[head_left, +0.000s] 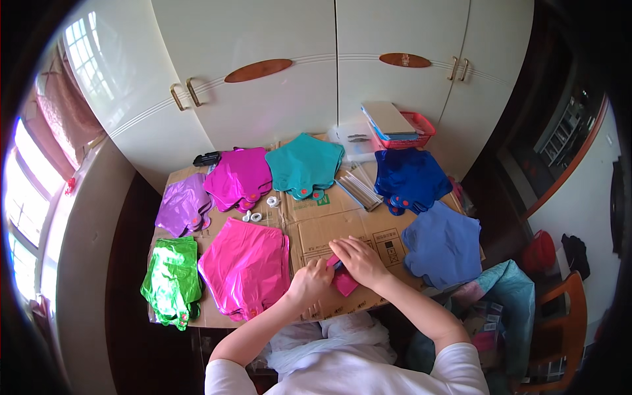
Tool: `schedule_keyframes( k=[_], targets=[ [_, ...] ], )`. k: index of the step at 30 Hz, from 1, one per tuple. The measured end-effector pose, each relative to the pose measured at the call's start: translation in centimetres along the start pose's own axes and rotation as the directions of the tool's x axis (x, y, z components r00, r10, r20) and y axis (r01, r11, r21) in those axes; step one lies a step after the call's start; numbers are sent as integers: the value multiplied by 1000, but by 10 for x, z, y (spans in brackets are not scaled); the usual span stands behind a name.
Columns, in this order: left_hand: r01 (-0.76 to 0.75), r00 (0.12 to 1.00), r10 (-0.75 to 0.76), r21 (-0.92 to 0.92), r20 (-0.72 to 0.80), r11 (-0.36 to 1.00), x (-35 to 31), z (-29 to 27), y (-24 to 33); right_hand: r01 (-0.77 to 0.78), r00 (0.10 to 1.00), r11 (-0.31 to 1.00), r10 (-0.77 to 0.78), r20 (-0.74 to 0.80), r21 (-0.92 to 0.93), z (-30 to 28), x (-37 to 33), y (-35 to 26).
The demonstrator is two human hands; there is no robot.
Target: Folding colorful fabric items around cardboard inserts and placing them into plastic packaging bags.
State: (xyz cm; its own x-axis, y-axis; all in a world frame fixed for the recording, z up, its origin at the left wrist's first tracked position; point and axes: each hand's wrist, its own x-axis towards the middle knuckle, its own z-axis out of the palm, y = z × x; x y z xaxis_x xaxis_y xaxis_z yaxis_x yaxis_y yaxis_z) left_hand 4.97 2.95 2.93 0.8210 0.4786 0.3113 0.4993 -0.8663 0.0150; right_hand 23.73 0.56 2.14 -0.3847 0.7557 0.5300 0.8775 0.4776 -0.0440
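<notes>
A small folded pink foil balloon (344, 283) lies on the cardboard near the front edge, between my two hands. My left hand (311, 281) is closed with its fingers on the balloon's upper left part. Over its upper right side, my right hand (359, 261) lies flat with fingers stretched out, hiding part of it. Just left of my left hand is a stack of flat pink foil balloons (243, 266). A periwinkle-blue stack (442, 245) lies to the right of my right hand.
Cardboard (316, 230) covers the table. Around it lie green (170, 273), lilac (184, 205), magenta (238, 176), teal (304, 164) and dark blue (411, 176) foil stacks. White ribbon rolls (273, 201), thin sticks (359, 189) and a red basket (418, 131) sit among them. A wooden chair (566, 329) stands right.
</notes>
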Motion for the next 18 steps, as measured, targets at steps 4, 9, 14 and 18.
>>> schedule_keyframes(
  k=[4,9,14,18],
  targets=[
    [-85,996,82,114,28,990,-5,-1,6,14,1000,1000,-14,-12,21,8,-8,2],
    [-137,989,128,153,70,979,-9,-2,5,11,995,1000,-13,-100,-19,15,-14,2],
    [-142,989,136,123,56,982,-14,1,-1,10,997,999,-13,-78,-41,20,-15,1],
    [-123,992,123,63,3,990,-15,1,-4,28,999,999,-28,31,-21,15,-14,5]
  ],
)
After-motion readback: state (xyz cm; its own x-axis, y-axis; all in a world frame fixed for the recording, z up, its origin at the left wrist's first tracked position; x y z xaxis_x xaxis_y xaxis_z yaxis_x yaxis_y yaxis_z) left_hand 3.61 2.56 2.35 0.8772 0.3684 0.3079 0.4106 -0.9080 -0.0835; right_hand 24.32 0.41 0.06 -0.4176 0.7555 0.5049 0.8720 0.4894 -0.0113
